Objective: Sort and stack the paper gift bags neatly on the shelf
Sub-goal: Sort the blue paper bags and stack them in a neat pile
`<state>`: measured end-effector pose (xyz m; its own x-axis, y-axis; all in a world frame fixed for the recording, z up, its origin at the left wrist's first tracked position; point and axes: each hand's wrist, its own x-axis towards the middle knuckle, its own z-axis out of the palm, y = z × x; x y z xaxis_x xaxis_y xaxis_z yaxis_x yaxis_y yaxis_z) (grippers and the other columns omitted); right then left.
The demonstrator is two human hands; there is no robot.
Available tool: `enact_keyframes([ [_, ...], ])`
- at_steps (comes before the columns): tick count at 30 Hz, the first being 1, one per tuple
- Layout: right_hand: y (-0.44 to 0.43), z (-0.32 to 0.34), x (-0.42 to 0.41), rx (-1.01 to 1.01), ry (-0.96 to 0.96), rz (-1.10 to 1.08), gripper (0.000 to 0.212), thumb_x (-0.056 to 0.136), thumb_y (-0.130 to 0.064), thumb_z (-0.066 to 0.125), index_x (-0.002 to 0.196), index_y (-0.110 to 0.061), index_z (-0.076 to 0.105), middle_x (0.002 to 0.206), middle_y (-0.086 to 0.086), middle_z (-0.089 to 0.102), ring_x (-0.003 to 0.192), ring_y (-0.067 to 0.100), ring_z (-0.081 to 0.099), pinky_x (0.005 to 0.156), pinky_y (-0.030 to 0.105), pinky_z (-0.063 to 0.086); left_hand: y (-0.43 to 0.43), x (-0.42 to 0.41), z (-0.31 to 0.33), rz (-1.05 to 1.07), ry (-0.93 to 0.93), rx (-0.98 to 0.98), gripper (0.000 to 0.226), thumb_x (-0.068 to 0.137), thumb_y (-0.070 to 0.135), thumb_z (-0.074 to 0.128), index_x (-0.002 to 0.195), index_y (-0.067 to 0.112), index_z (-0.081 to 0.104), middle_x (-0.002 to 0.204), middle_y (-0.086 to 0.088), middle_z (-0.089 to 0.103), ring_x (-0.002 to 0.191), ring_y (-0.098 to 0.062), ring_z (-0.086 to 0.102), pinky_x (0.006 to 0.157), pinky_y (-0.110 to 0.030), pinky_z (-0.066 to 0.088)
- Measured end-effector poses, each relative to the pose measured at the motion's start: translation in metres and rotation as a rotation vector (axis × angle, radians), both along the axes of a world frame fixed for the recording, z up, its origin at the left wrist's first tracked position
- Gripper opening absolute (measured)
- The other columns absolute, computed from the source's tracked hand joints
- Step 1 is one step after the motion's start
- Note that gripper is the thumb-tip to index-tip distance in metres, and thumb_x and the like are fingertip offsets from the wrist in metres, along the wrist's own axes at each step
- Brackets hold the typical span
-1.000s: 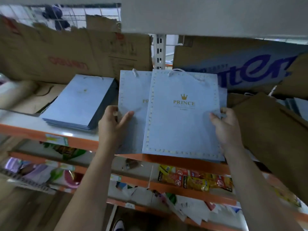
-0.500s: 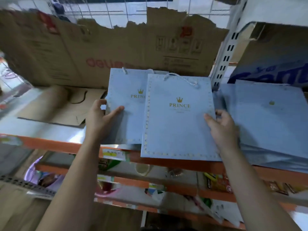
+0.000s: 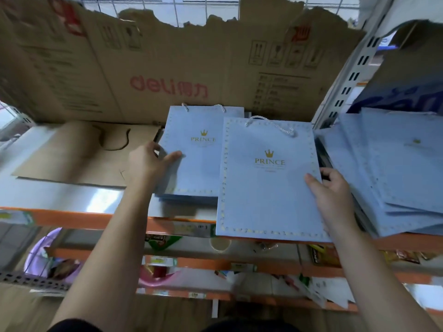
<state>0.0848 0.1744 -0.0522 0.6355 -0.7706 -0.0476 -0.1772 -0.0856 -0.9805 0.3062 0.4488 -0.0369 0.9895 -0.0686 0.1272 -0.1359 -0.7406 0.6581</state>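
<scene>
A: Item: pale blue paper gift bag with gold PRINCE crown and dotted border. Location?

B: Lying flat, overhanging the front edge of the grey metal shelf with orange lip and overlapping the right side of the stack of matching pale blue bags

A: Grip?

B: The right hand is clamped on the bag's right edge, thumb on top. The left hand pinches the stack's left edge

A: Handling?

B: Probably slide it back and left until borders and rope handles align, steadying the stack and avoiding creases. The slanted heap of blue bags at the shelf's right end looks unsorted
</scene>
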Motion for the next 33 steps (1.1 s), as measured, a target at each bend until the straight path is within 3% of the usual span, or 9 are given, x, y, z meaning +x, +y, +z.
enact_keyframes([
  [5, 0.010, -0.001, 0.004, 0.043, 0.004, -0.004, 0.028, 0.094, -0.024, 0.061, 0.120, -0.016, 0.052, 0.097, -0.005, 0.070, 0.085, 0.015, 0.069, 0.074, 0.037, 0.055, -0.006, 0.007, -0.010, -0.075, -0.024, -0.017, 0.048, 0.073, 0.059, 0.072, 0.096, 0.018, 0.059, 0.073, 0.002, 0.055, 0.073, -0.019, 0.054, 0.054, -0.029, 0.038],
  [10, 0.020, 0.005, 0.011, 0.031, 0.018, 0.017, 0.027, 0.093, -0.019, 0.055, 0.119, -0.017, 0.055, 0.090, -0.002, 0.072, 0.079, 0.017, 0.070, 0.070, 0.043, 0.059, -0.005, 0.013, -0.016, -0.100, -0.031, 0.052, 0.051, 0.074, 0.067, 0.065, 0.096, 0.021, 0.060, 0.085, -0.002, 0.062, 0.077, -0.022, 0.058, 0.065, -0.035, 0.050],
  [16, 0.038, 0.027, 0.057, 0.059, -0.077, 0.070, 0.028, 0.084, -0.022, 0.056, 0.111, -0.017, 0.064, 0.095, 0.001, 0.074, 0.087, 0.021, 0.071, 0.081, 0.053, 0.057, 0.024, -0.008, -0.021, -0.095, -0.206, -0.052, 0.027, 0.099, 0.029, 0.047, 0.099, 0.009, 0.066, 0.082, 0.000, 0.059, 0.078, -0.024, 0.056, 0.063, -0.029, 0.032],
  [22, 0.068, 0.035, 0.105, -0.027, -0.102, 0.113, 0.045, 0.076, -0.025, 0.058, 0.120, -0.017, 0.059, 0.103, -0.008, 0.069, 0.092, 0.010, 0.066, 0.082, 0.032, 0.057, 0.045, -0.039, -0.045, -0.072, -0.255, -0.082, 0.030, 0.101, 0.023, 0.039, 0.113, 0.009, 0.062, 0.106, -0.009, 0.064, 0.097, -0.025, 0.056, 0.076, -0.035, 0.042],
  [25, 0.073, 0.030, 0.115, -0.105, -0.080, 0.137, 0.044, 0.083, -0.010, 0.059, 0.126, -0.013, 0.052, 0.092, -0.017, 0.060, 0.081, -0.001, 0.058, 0.058, 0.005, 0.045, 0.045, -0.045, -0.051, -0.069, -0.272, -0.075, 0.036, 0.099, 0.027, 0.034, 0.118, 0.010, 0.059, 0.115, -0.009, 0.063, 0.104, -0.025, 0.056, 0.084, -0.040, 0.044],
  [27, 0.072, 0.026, 0.116, -0.178, -0.037, 0.170, 0.044, 0.086, -0.005, 0.059, 0.128, -0.013, 0.049, 0.091, -0.016, 0.059, 0.076, -0.001, 0.056, 0.050, 0.003, 0.040, 0.043, -0.045, -0.053, -0.061, -0.281, -0.047, 0.037, 0.098, 0.028, 0.033, 0.119, 0.011, 0.058, 0.117, -0.010, 0.063, 0.104, -0.026, 0.057, 0.085, -0.042, 0.044],
  [33, 0.066, 0.021, 0.111, -0.514, 0.044, 0.217, 0.039, 0.090, -0.010, 0.063, 0.128, -0.012, 0.054, 0.102, -0.001, 0.067, 0.084, 0.008, 0.059, 0.054, 0.001, 0.038, 0.040, -0.045, -0.052, -0.046, -0.275, -0.001, 0.041, 0.099, 0.030, 0.028, 0.119, 0.010, 0.058, 0.115, -0.010, 0.064, 0.101, -0.025, 0.057, 0.084, -0.040, 0.043],
])
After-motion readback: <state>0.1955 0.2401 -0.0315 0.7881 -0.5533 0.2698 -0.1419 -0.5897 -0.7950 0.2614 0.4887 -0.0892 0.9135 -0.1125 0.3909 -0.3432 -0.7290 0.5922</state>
